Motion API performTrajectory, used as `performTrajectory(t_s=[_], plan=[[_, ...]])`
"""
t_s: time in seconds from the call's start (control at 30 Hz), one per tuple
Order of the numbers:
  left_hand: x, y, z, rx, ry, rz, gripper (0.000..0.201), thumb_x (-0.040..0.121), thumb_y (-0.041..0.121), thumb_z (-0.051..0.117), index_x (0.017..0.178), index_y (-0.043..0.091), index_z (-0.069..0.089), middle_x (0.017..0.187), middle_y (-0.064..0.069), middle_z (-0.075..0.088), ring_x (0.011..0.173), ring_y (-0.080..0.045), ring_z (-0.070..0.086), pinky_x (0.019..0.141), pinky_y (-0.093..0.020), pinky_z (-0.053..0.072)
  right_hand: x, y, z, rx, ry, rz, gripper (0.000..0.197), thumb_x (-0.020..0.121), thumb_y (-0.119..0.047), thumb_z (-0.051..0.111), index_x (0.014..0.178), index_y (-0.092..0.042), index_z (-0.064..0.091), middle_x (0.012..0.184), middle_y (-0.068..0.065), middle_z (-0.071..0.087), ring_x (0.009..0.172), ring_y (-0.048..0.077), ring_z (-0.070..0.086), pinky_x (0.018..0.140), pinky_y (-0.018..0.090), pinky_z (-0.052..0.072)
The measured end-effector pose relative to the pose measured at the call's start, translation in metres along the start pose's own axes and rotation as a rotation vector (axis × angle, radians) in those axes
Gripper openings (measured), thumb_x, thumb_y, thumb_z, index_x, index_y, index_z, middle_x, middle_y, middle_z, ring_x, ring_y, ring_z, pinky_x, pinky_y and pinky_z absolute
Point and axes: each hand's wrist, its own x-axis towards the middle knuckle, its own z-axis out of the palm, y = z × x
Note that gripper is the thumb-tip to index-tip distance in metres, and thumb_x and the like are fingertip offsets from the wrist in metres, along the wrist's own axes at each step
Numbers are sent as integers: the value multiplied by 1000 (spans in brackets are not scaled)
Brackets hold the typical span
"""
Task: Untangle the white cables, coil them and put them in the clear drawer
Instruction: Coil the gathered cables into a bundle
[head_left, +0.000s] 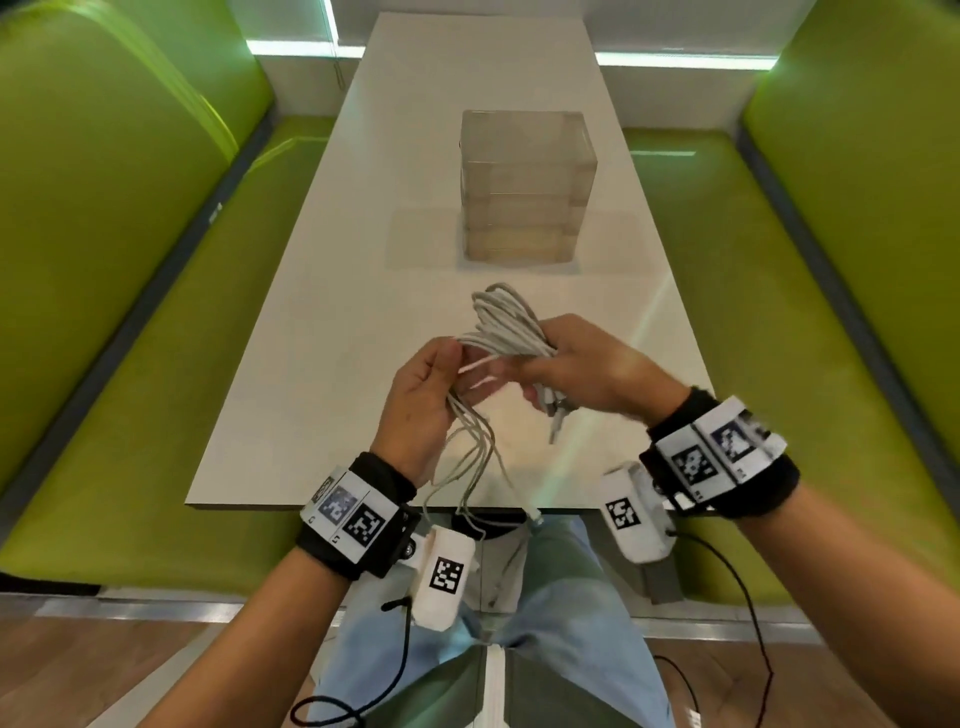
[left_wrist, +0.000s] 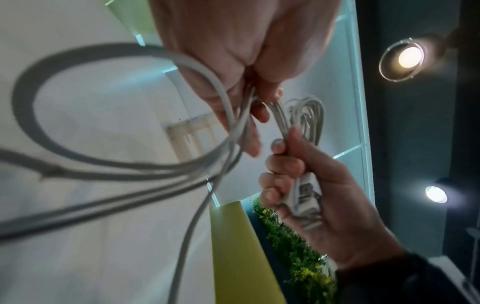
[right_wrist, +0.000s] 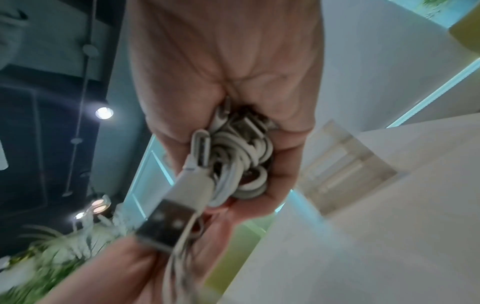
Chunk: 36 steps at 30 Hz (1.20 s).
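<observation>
— What are the hands doing?

— My right hand (head_left: 587, 364) is curling its grip around the coiled bundle of white cables (head_left: 506, 325), plugs poking out below the fist. My left hand (head_left: 421, 395) is pinching several loose strands running out of that bundle; they are hanging down past the near edge of the desk (head_left: 322, 322).

— And the drawer?

— The clear drawer unit (head_left: 524, 187) is standing farther back on the desk, well apart from the hands. Green benches (head_left: 130, 364) are flanking both sides.
</observation>
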Motion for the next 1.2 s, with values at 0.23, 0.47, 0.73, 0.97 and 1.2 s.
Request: performTrajectory(t_s=[0.23, 0.47, 0.73, 0.97, 1.2], plan=[[-1, 6, 9, -340, 189, -129, 50, 89, 26, 50, 129, -3, 49, 127, -20, 58, 106, -25, 59, 89, -36, 51, 9, 8, 48, -147, 115, -15, 41, 62, -56, 79, 80, -24, 60, 71, -7, 64, 68, 11, 61, 62, 28, 49], [3, 13, 6, -296, 75, -63, 84, 74, 53, 66, 130, -5, 41, 122, -22, 60, 109, -25, 63, 84, -32, 55, 11, 9, 51, 31, 47, 17, 22, 81, -35, 70, 70, -18, 62, 63, -2, 61, 53, 10, 54, 54, 23, 43], [1, 17, 8, 45, 115, 70, 12, 82, 7, 69, 93, 7, 65, 79, -7, 68, 80, -24, 68, 73, -34, 53, 13, 6, 51, -36, -31, 26, 27, 87, -33, 63, 99, -9, 64, 88, 11, 66, 71, 19, 60, 66, 34, 50], [0, 9, -15, 384, -58, -26, 83, 66, 26, 84, 136, 26, 40, 130, 0, 56, 118, -12, 57, 94, -34, 48, 12, 11, 29, 304, 150, 43, 19, 87, -23, 65, 89, -4, 70, 81, 13, 72, 71, 20, 68, 66, 31, 55], [-6, 11, -17, 311, 111, 98, 15, 92, 10, 55, 87, 9, 69, 74, -1, 72, 70, -16, 66, 71, -33, 56, 9, 16, 18, 336, 161, 80, 23, 89, -23, 62, 80, -4, 70, 76, 5, 73, 50, 8, 52, 43, 16, 33]])
